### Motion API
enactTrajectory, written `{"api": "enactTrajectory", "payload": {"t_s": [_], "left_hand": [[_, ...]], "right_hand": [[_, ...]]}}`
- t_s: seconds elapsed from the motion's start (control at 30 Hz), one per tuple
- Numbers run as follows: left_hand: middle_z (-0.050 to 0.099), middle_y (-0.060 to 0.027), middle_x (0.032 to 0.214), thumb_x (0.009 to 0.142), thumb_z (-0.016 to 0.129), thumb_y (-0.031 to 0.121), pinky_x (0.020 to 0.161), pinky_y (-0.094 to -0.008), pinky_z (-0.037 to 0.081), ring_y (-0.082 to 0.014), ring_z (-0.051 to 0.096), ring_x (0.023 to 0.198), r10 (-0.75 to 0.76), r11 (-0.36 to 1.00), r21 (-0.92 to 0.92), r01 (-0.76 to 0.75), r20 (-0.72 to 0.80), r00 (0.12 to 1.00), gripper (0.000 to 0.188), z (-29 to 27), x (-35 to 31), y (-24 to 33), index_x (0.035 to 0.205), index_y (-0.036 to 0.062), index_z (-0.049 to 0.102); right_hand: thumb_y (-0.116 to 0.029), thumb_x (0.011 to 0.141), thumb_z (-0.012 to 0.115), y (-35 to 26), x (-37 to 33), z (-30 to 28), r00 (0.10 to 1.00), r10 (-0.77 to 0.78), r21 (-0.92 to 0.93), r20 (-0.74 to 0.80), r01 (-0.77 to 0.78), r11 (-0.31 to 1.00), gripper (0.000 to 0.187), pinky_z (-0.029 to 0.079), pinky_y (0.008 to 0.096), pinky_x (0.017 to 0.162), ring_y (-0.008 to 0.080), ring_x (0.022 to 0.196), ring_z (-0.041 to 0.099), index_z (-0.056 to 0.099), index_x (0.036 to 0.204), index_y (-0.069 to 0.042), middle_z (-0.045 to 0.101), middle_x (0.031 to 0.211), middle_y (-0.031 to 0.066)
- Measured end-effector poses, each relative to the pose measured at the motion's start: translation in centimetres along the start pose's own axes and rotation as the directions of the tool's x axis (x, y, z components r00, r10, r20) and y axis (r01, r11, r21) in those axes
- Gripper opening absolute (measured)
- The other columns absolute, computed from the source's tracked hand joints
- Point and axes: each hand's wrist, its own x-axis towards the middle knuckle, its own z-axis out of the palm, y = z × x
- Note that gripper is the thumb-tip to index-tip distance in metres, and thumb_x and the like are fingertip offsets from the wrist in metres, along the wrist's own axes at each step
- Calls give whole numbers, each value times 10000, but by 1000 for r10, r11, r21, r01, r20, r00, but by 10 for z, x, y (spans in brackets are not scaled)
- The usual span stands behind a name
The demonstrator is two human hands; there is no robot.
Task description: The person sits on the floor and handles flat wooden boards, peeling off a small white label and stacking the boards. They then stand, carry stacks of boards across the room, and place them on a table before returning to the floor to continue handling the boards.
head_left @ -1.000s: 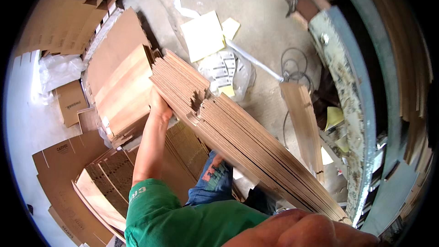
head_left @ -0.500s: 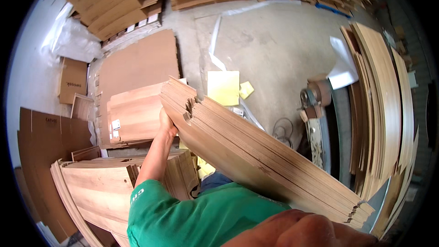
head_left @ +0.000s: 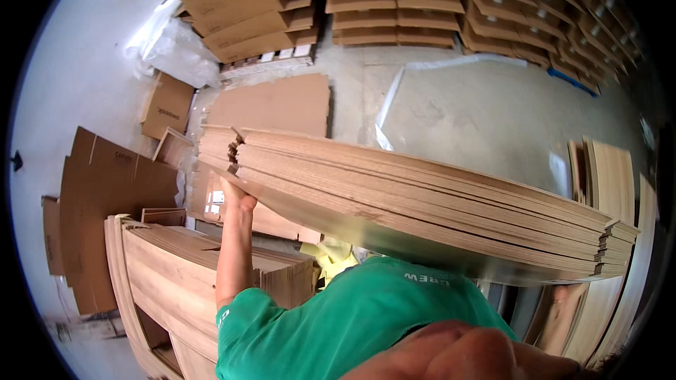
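A thick stack of long wooden panels [head_left: 422, 193] spans the view in front of my chest, edges facing up and notches near both ends. My left hand [head_left: 238, 195] grips its left end from below and the near side, the fingers partly hidden by the panels. At the other end, my right hand [head_left: 565, 295] comes up under the stack and supports it; its fingers are hidden. Beneath the left end lies a lower pile of wooden panels [head_left: 278, 222] on a brown cardboard sheet [head_left: 274, 102].
More wooden panels [head_left: 165, 264] stand at the near left, beside folded cardboard [head_left: 116, 190]. Tall panels [head_left: 611, 176] lean at the right. Stacked cardboard [head_left: 394, 0] lines the far side. Yellow sheets [head_left: 336, 257] lie near my body, and a white strap [head_left: 391, 102] crosses the floor.
The panel stack has swung from a steep slant to nearly level across my view, its right end raised. My right hand now shows under that end. The view has turned left.
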Motion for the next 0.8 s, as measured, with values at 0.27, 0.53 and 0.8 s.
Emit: {"api": "enactTrajectory", "payload": {"t_s": [0.27,0.53,0.8], "left_hand": [[547,-83,1064,839,495,375,807,-427,459,-258,530,953,97,993,-46,-112,-257,961,396,27,26,5,1108,85,499],[498,-194,1162,856,315,290,900,-468,395,-320,497,1046,30,998,-20,-52,-593,805,451,17,85,-51,1146,-28,451],[508,-208,1146,856,321,294,903,-434,398,-305,511,1036,-6,985,-137,-105,-639,769,463,-51,214,-109,1134,-51,456]], "right_hand": [[-429,868,419,25,174,219,929,249,-154,272,-213,965,449,420,404,880,258,1021,509,505,1152,-92,543,1125,80],[-448,840,394,125,238,420,685,625,-606,374,-330,724,441,422,475,844,283,997,523,544,1100,-124,554,1109,71],[-496,854,329,272,261,610,532,723,-794,440,-146,591,514,406,503,879,306,1036,507,508,1147,-113,536,1141,92]]}}
